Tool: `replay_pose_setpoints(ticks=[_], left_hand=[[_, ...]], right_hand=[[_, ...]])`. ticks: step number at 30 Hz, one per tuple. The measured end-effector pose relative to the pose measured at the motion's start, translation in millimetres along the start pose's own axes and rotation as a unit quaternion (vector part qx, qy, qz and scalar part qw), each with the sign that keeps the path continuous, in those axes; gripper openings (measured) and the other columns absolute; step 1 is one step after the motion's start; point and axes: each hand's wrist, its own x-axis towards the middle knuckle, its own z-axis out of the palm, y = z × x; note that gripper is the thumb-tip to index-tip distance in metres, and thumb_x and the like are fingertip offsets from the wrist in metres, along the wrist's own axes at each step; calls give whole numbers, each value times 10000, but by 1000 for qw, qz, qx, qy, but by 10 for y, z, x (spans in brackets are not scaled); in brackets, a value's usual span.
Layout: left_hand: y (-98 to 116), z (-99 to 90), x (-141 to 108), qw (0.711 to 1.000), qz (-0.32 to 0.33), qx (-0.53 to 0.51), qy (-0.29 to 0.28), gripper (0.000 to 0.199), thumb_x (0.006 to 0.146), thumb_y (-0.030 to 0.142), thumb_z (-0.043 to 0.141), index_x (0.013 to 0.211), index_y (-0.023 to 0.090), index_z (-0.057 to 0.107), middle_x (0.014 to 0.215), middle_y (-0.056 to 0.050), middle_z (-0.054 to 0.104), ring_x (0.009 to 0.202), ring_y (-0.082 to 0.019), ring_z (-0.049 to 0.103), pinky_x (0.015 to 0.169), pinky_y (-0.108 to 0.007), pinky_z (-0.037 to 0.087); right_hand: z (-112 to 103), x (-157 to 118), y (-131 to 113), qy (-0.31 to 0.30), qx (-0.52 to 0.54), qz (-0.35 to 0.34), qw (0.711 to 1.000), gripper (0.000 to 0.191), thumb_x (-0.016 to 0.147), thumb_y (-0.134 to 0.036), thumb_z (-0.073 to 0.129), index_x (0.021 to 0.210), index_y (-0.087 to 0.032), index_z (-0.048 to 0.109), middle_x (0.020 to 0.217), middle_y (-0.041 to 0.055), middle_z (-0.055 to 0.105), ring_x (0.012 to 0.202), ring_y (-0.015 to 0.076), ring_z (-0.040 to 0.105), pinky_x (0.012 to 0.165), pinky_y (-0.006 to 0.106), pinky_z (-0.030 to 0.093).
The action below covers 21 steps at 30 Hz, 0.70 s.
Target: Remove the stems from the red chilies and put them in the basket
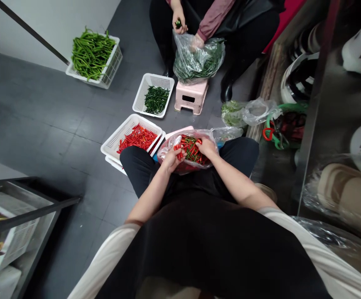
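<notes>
Between my knees lies an open clear plastic bag (186,166) full of red chilies with green stems (193,150). My left hand (172,159), over the bag's left side, is closed around several red chilies (179,152). At the bag's right side my right hand (206,148) pinches a red chili (199,142) between thumb and fingers. Left of the bag, a white basket (110,143) holds a heap of red chilies (138,138) without visible stems. It rests on another white basket, partly hidden by my left knee.
Opposite, a person's hands (180,23) work at a bag of green chilies (199,62) on a pink stool (190,97). White baskets hold dark green chilies (155,99) and long green peppers (92,54). Metal shelves (311,124) stand at right, a rack (52,207) at lower left.
</notes>
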Motion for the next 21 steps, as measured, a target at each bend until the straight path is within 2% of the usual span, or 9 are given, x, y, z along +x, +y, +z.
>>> replay_pose_setpoints(ticks=[4,7,9,11,13,16,19,21], left_hand=[[-81,7,-13,1000,-5,11,-13,106,857,111,571,949,161,554,657,21,589,580,-80,616,596,-188,484],[-99,-11,-11,999,3,33,-7,99,836,149,617,914,160,556,658,22,584,575,-78,599,580,-187,466],[-99,-25,0,998,22,55,9,127,808,182,664,861,161,550,646,29,570,576,-77,586,584,-190,453],[-96,-26,17,994,57,93,29,162,783,199,698,816,161,544,624,38,553,557,-71,552,570,-188,419],[-88,-2,34,984,99,144,36,170,768,206,717,805,158,558,614,45,545,538,-64,508,564,-194,387],[-66,83,56,963,162,217,1,197,737,226,755,851,147,616,692,26,600,622,-83,527,655,-215,413],[-49,167,84,943,173,267,-95,293,692,259,800,920,133,665,839,-17,668,769,-116,576,765,-232,431],[-48,185,105,937,153,278,-146,318,686,282,807,928,124,675,842,-26,675,751,-108,567,744,-224,425]], right_hand=[[90,173,-111,-36,-21,-13,999,488,821,-449,673,1179,-119,642,1163,193,679,1035,271,659,881,340,462],[114,86,-41,-59,-18,-67,996,359,773,-426,712,1003,-151,693,1049,157,710,939,258,664,805,331,466],[86,-44,37,-51,35,-97,993,230,768,-389,705,850,-175,690,900,100,717,816,217,646,730,305,452],[25,-194,100,-47,157,-116,980,210,763,-386,695,740,-183,648,722,36,668,665,159,584,632,267,418],[-57,-330,126,-76,320,-108,938,284,748,-452,695,713,-186,601,569,-24,559,518,107,468,514,232,344],[-184,-460,92,-165,505,-57,845,415,683,-553,737,729,-197,529,446,-100,366,389,50,246,404,200,163],[-274,-505,14,-251,566,-29,785,497,640,-565,790,681,-202,453,424,-124,287,372,22,156,377,189,84],[-306,-519,-35,-288,584,-26,758,527,647,-565,797,650,-201,415,428,-114,308,369,13,172,365,179,92]])
